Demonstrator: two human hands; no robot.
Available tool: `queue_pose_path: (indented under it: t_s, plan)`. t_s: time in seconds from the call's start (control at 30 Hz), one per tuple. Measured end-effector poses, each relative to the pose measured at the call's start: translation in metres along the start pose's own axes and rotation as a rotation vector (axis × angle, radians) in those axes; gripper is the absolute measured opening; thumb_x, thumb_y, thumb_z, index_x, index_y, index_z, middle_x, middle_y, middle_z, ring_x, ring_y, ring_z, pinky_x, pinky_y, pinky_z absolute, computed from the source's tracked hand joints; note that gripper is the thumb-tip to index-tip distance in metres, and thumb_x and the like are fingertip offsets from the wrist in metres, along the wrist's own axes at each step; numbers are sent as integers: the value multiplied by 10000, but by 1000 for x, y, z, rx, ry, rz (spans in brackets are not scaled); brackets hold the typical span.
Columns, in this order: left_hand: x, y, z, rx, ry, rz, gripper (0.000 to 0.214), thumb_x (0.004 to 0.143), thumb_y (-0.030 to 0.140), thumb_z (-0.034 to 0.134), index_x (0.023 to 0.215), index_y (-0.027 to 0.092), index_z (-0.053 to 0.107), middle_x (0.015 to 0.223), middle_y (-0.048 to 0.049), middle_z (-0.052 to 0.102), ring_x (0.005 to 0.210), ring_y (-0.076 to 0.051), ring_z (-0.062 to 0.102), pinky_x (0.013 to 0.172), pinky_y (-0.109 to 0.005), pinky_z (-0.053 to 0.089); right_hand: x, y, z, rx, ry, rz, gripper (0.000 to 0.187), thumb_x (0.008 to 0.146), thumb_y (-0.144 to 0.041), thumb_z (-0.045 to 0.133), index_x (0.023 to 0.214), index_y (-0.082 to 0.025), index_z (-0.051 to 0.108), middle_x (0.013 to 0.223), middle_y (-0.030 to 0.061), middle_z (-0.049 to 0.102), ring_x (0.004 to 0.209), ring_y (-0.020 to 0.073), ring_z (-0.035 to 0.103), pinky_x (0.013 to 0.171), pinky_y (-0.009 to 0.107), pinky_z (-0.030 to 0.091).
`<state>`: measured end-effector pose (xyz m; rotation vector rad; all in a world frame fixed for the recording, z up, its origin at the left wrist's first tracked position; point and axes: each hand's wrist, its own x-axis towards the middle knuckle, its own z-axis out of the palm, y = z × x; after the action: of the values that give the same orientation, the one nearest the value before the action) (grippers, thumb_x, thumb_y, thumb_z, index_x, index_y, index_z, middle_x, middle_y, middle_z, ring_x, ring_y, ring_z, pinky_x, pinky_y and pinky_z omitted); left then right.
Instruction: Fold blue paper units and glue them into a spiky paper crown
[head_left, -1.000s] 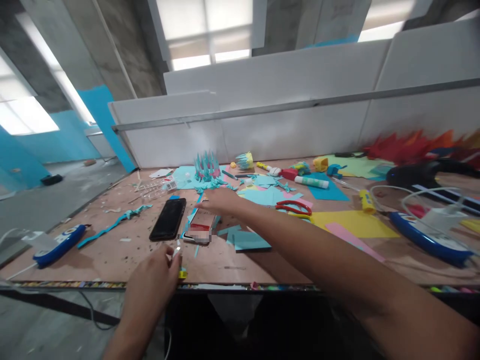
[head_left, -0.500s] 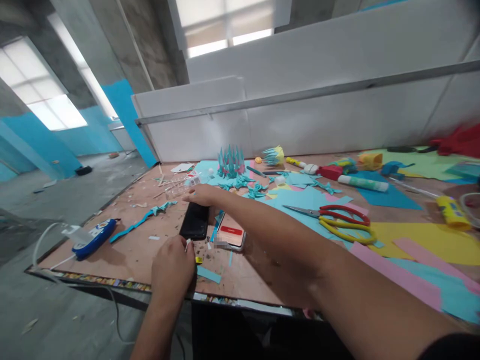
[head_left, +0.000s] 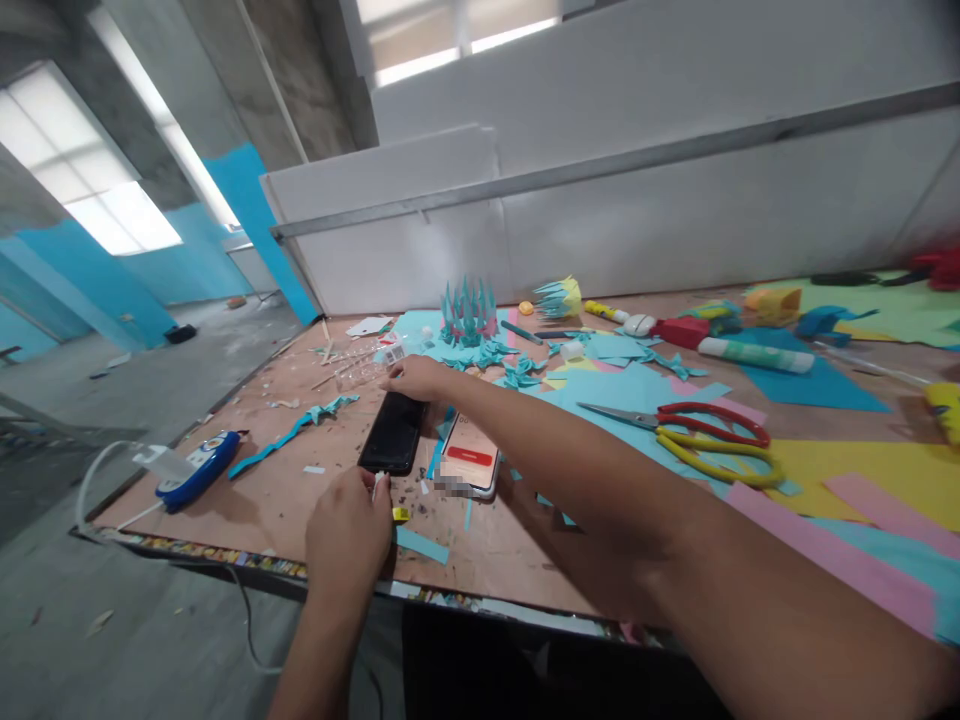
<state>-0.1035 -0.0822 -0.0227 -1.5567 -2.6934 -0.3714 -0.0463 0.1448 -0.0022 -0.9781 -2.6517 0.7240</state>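
Note:
A black smartphone [head_left: 391, 434] lies on the table with its dark screen up. My right hand [head_left: 415, 378] reaches across to its far end, fingers curled on the edge and covering the top. At the near end, my left hand [head_left: 347, 525] is closed, pinching a small white piece [head_left: 380, 483] between thumb and finger; its exact kind is unclear. Just to the right, partly behind my right forearm, rests a second phone [head_left: 471, 457] with a lit screen and a red bar. A teal paper strip [head_left: 422, 545] and a small yellow scrap [head_left: 401, 514] lie near my left hand.
A blue power strip [head_left: 199, 470] with a white plug sits at the left edge, its cable hanging down. Scissors [head_left: 675, 425] with red and yellow handles lie on coloured paper at right. Behind stand a spiky teal paper piece [head_left: 469, 312] and a clear plastic bottle [head_left: 360, 370].
The view has shifted slightly, so the table things appear a little displaced. Both hands stay at the two ends of the black smartphone, in nearly the same pose.

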Motion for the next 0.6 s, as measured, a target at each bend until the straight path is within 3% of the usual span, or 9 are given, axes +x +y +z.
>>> queue_pose_path:
  t_s: [0.33, 0.47, 0.6]
  plan:
    - [-4, -1, 1, -80, 68, 34, 229, 970, 338, 442, 899, 205, 615, 915, -112, 752, 938, -291, 711, 748, -343, 461, -6, 0, 1, 62, 14, -4, 336, 980, -358, 620, 1259, -171, 603, 1271, 97, 619, 1073, 245, 644, 899, 450, 561]
    - [-6, -2, 1, -198, 116, 87, 127, 939, 347, 533, 979, 226, 527, 807, -44, 728, 794, -249, 711, 690, -309, 446, -7, 0, 0, 56, 4, -2, 338, 978, -361, 622, 1254, -167, 605, 1261, 96, 623, 1069, 245, 646, 896, 450, 562]
    - [-5, 0, 3, -256, 112, 137, 169, 916, 301, 565, 1040, 240, 468, 733, 2, 690, 736, -238, 701, 649, -289, 413, -10, -1, -2, 14, -11, 1, 327, 980, -367, 619, 1238, -166, 612, 1249, 94, 630, 1068, 240, 647, 905, 455, 556]
